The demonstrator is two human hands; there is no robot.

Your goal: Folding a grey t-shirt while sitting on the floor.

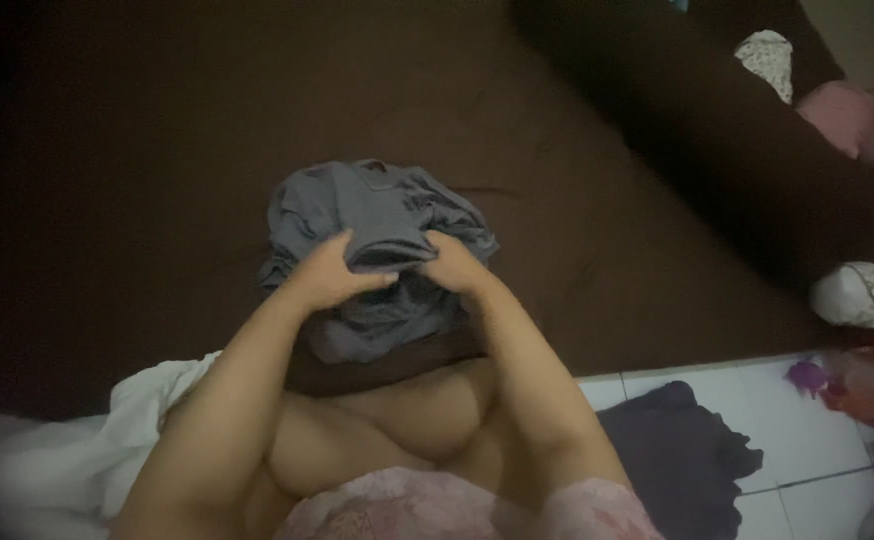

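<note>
A crumpled grey garment [377,215] lies bunched on a dark brown bed sheet [157,180] in front of me. My left hand [329,272] grips its near edge on the left side, fingers curled into the fabric. My right hand [454,265] grips the same edge on the right, a short way from the left hand. A fold of the grey cloth is pinched up between the two hands. Part of the garment hangs down below my wrists.
White cloth [147,410] lies at the lower left. A dark garment [677,450] rests on the white tiled floor [807,420] at the lower right. Pink and patterned cloths [842,115] and a reddish bundle [862,385] sit along the right side.
</note>
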